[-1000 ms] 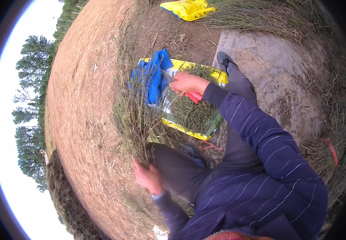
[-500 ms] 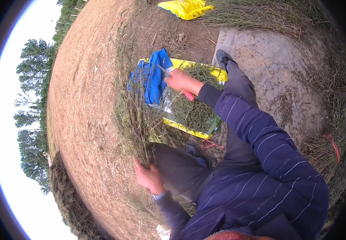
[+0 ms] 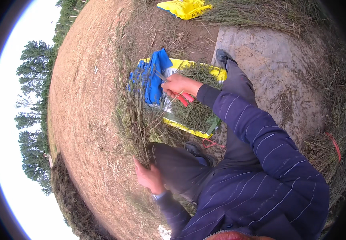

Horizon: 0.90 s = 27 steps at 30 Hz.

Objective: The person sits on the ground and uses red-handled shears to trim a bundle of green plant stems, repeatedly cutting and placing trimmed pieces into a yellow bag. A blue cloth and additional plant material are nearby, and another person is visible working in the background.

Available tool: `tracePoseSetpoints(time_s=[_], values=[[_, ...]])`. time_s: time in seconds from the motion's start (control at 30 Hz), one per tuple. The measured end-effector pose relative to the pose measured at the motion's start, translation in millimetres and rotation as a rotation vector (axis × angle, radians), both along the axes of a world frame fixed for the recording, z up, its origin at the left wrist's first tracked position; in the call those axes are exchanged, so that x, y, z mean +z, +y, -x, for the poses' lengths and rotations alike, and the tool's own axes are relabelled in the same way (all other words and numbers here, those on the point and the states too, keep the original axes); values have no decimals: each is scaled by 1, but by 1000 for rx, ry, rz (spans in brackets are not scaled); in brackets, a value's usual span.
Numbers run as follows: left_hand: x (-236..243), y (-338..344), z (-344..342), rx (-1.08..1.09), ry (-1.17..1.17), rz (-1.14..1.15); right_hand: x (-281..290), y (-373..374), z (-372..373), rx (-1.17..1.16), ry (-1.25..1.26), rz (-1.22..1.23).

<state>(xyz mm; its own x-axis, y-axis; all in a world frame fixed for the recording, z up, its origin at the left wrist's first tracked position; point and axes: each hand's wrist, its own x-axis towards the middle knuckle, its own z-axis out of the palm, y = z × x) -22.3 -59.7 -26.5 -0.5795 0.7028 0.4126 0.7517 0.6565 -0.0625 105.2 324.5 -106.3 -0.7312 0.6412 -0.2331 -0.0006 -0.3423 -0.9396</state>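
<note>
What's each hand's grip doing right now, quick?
Left hand: closed around a bundle of thin green-brown plant stalks.
Right hand: closed on red-handled, grey-bladed metal scissors.

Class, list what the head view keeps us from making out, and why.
In the head view:
Red-handled scissors: pivot hidden by the right hand.
Yellow-edged sheet: middle covered by cut stems.
Far yellow bag: cut off by the upper edge.
Held stalks: lower ends hidden by the left hand.
</note>
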Motion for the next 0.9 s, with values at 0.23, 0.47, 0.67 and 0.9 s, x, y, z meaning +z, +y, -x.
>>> tracePoseSetpoints(time_s=[0.23, 0.47, 0.67, 0.9], values=[[-1, 1, 1, 10, -15, 18, -2, 1, 13, 27, 28, 33], [-4, -3, 2, -13, 10, -9, 13, -11, 0, -32, -83, 75], [-7, -4, 5, 7, 29, 13, 13, -35, -24, 188, 52, 24], [-10, -5, 9, 14, 69, 40, 35, -48, -18, 218, 43, -71]])
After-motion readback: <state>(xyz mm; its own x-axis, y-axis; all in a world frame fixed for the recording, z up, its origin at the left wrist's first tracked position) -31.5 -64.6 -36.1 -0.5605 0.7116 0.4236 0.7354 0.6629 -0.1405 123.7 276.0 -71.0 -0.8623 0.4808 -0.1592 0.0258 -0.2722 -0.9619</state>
